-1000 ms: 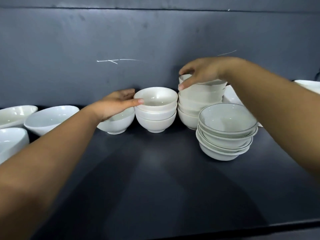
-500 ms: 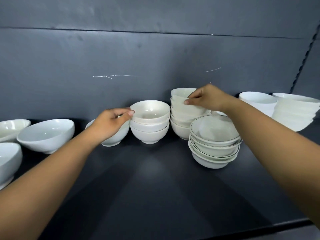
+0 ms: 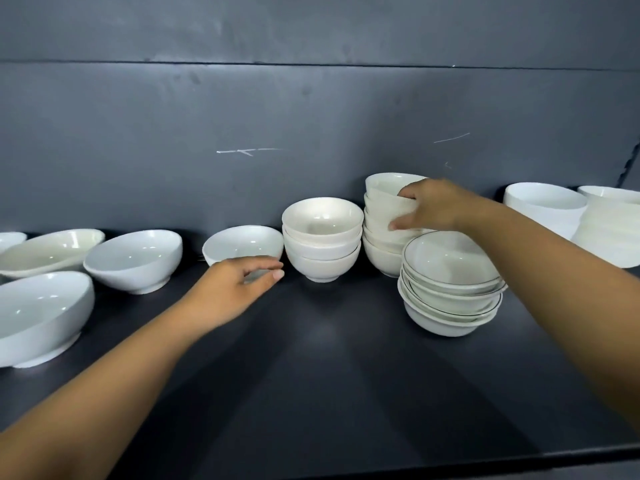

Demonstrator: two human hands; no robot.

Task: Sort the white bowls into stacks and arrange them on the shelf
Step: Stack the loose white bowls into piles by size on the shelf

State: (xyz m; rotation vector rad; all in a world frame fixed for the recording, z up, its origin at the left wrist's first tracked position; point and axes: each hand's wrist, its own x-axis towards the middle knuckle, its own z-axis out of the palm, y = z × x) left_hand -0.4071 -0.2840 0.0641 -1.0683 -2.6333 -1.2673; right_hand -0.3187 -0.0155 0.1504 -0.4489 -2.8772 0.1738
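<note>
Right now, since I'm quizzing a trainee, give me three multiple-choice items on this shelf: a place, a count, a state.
1. Where does the black-rimmed stack stand?
A) in front of the tall stack
B) behind it
C) far left
2. How many bowls form the middle stack?
A) one
B) three
C) six
3. What is the right hand doing?
A) lying flat
B) holding a spoon
C) gripping the tall stack
Key:
1. A: it overlaps the tall stack's front.
2. B: three rims show.
3. C: its fingers curl round the upper bowls.
</note>
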